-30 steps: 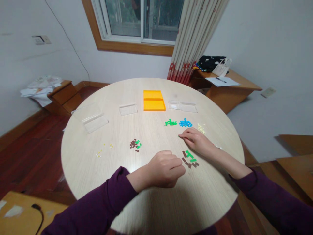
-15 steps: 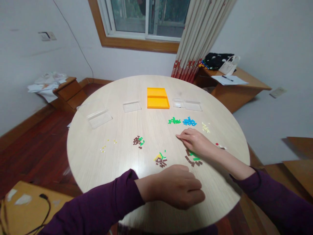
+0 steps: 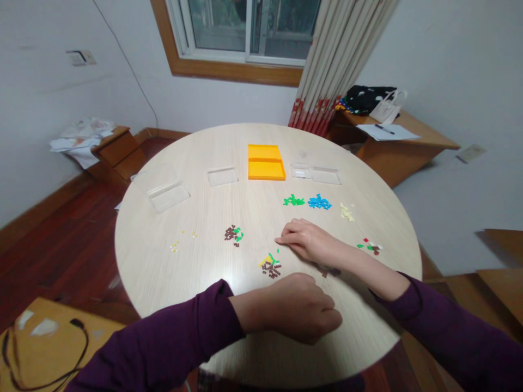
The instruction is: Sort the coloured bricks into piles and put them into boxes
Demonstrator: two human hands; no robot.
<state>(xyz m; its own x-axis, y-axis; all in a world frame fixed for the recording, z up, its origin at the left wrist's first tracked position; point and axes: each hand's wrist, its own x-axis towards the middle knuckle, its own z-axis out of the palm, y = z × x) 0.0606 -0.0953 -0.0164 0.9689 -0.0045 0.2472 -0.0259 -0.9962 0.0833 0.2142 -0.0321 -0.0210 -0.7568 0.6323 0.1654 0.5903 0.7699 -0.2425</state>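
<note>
Okay, your right hand point(image 3: 307, 239) is pinched narrow just beyond the mixed pile point(image 3: 271, 268); can't tell if it holds a piece. Left hand point(image 3: 300, 311) curled, contents hidden. Green pile point(image 3: 294, 200) and blue pile point(image 3: 319, 202) sit apart, likely against mixing.

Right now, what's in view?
round table: one, pale, centre
open box: one, orange, table's far side
clear containers: apparently three, colourless, beside box
plain piles: three, green, blue, cream, table's right
mixed piles: three, multicoloured, centre and right
loose bits: several, yellow and white, table's left
half-hidden pieces: some, brown, by right wrist
window: one, white, back
curtain: one, cream and red, back
handbag: one, white, right desk
bundle: one, mostly black, right desk
papers: several, white, left cabinet
left hand: one, purple-sleeved, table's near side
right hand: one, purple-sleeved, mid-table
</note>
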